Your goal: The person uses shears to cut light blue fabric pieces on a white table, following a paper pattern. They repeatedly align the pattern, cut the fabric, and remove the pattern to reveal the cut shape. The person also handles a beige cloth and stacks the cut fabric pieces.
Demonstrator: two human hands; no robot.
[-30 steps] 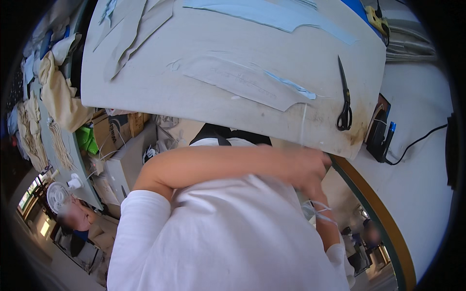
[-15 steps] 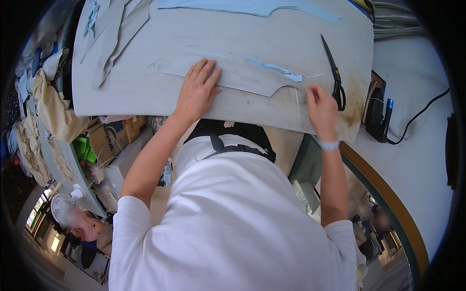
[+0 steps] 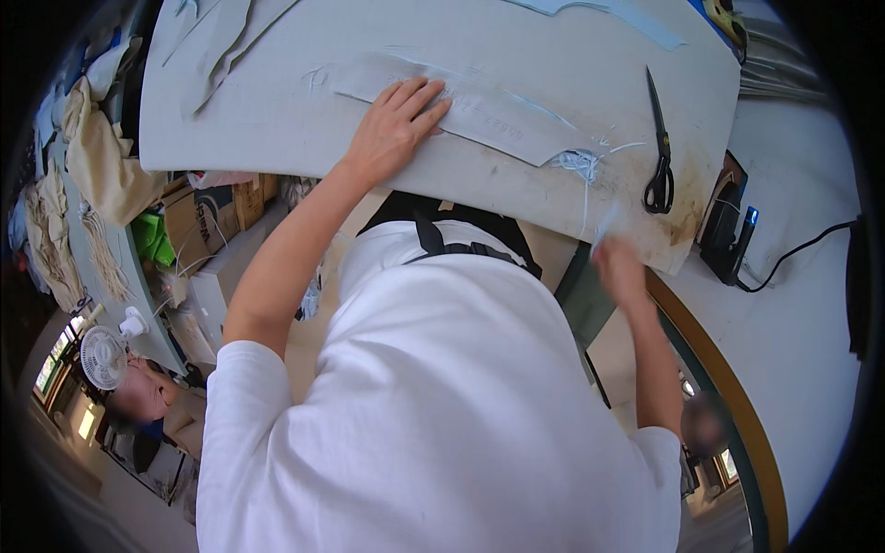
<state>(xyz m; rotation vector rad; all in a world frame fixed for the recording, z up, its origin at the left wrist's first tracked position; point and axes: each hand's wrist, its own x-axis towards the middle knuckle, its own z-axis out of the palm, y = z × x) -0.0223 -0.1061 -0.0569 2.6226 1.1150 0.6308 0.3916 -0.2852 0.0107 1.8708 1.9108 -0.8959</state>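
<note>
My left hand (image 3: 398, 126) lies flat on a long grey pattern piece (image 3: 502, 124), its fingers stretched out and close together. A thin light blue edge shows along the far side of that piece. At its right end lies a tangle of pale blue threads (image 3: 579, 164), with one thread trailing toward the near table edge. Over the near right edge of the table, my right hand (image 3: 619, 265) is closed and smeared by motion. A blurred light blue strip (image 3: 607, 221) sticks out from its fingers. Black scissors (image 3: 659, 152) rest on the table beyond my right hand.
The white table (image 3: 249, 120) carries grey strips (image 3: 221, 55) at far left and light blue fabric (image 3: 613, 14) at the far edge. A black device (image 3: 724, 230) with a cable stands at right. Beige cloth (image 3: 106, 166) hangs at left; people sit behind on both sides.
My right hand has pulled back toward me, off the pattern piece's right end. The light blue strip on the piece's far side has gone from there. My left hand stays flat on the piece.
</note>
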